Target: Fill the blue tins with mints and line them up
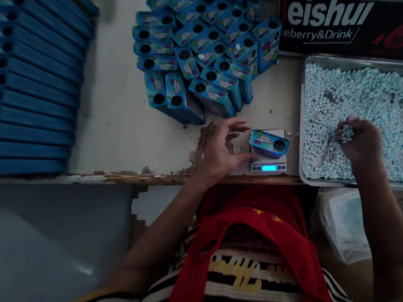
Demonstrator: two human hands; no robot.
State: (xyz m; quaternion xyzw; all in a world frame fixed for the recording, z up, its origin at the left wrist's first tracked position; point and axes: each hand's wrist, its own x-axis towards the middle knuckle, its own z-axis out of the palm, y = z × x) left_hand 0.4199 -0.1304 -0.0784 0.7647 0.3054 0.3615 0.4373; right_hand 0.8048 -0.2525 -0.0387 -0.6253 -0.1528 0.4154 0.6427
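A blue candy tin [260,142] with a round dark opening stands on a small digital scale [280,163], whose display glows blue. Just left of the scale is my left hand [224,146], empty, thumb and fingers spread apart near the tin. My right hand [361,140] is closed around a small heap of pale blue candies [347,133], held over the metal tray [303,114]. Many more of these candies lie loose across the tray.
Several blue tins [210,77] stand grouped behind the scale. Long rows of blue tins [35,103] are stacked at the left. A dark printed carton [331,32] sits behind the tray. A clear plastic bag [346,225] lies below the table edge [154,178].
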